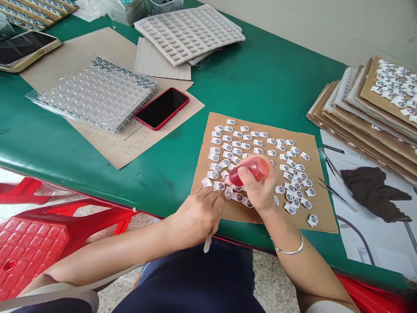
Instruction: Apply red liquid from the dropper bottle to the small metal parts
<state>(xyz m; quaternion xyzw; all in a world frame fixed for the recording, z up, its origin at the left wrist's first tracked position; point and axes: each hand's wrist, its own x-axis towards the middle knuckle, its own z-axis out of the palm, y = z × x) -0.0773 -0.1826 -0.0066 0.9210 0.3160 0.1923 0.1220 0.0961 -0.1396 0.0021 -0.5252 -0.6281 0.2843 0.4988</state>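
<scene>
My right hand [260,187] is closed around a red translucent squeeze bottle [249,169], tilted with its narrow end down and to the left. That end is over the small white pieces with round dark centres [239,197] on a brown cardboard sheet [260,219]. My left hand [198,213] is closed at the sheet's front left edge, its fingertips beside the pieces. Out of its underside sticks the pale flat end of a thin tool [208,241]; the tool's other end is hidden. Several rows of pieces cover the sheet.
Right of the sheet lie two pairs of tweezers [335,195] and a dark brown cloth [374,191] on printed paper. Behind them are stacked cardboard sheets [358,130]. To the left are a red-cased phone [163,108], clear plastic trays [94,95] and white foam trays [192,34].
</scene>
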